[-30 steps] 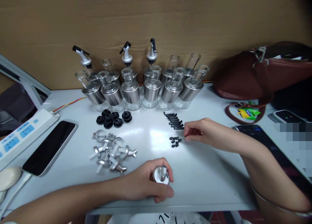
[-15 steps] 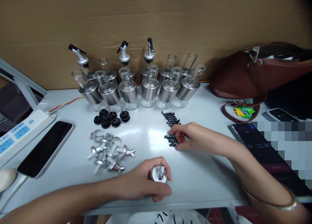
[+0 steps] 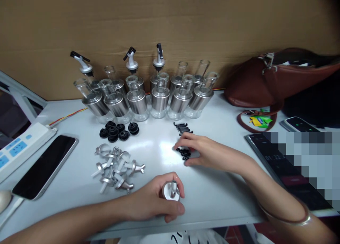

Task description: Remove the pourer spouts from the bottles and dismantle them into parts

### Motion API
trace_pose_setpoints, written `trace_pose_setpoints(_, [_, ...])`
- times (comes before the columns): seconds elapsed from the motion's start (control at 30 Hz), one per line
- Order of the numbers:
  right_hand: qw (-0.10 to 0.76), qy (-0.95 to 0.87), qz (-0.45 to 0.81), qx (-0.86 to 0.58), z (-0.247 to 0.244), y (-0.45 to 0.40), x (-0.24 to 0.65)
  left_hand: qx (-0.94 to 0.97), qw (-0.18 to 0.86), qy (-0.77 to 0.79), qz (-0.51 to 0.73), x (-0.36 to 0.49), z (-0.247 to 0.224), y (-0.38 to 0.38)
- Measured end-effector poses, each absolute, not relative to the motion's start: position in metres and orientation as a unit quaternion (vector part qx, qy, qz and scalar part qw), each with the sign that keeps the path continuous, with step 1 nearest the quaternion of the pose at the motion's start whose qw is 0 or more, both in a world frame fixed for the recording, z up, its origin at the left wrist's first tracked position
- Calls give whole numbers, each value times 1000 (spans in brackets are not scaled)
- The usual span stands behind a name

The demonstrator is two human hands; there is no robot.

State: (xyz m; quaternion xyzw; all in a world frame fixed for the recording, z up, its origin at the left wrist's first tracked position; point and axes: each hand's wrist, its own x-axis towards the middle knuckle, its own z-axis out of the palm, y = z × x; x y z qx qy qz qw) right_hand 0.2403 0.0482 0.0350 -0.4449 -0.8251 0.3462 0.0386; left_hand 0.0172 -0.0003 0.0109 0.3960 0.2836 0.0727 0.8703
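My left hand [image 3: 159, 198] is closed around a silver pourer spout [image 3: 169, 191], near the table's front edge. My right hand [image 3: 196, 150] hovers at a pile of small black rings [image 3: 183, 153], thumb and fingers spread on either side of it. Just behind that hand lies a row of small black levers [image 3: 183, 128]. To the left, several silver spouts [image 3: 119, 166] lie in a heap, with several black ribbed stoppers [image 3: 113, 131] behind them.
Glass bottles with steel bands [image 3: 138, 101] stand in two rows at the back; three carry pourers. At left are a phone [image 3: 45, 166] and a power strip [image 3: 21, 148]. At right are a brown bag [image 3: 247, 81], a green-yellow packet [image 3: 261, 122] and a dark tablet-like screen [image 3: 276, 166].
My right hand's fingers have spread wider around the small rings, reaching slightly left. My left hand keeps its hold on the spout. The whole view has shifted a little.
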Motion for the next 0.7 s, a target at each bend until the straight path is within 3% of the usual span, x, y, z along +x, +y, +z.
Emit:
trace_pose_setpoints(0.47, [36,-825,342,-449,42,46,237,417,858,294,63,17,14,0])
trace_pose_setpoints(0.7, [181,-837,284,-430,52,38,229,482,809,327,83,18,15,0])
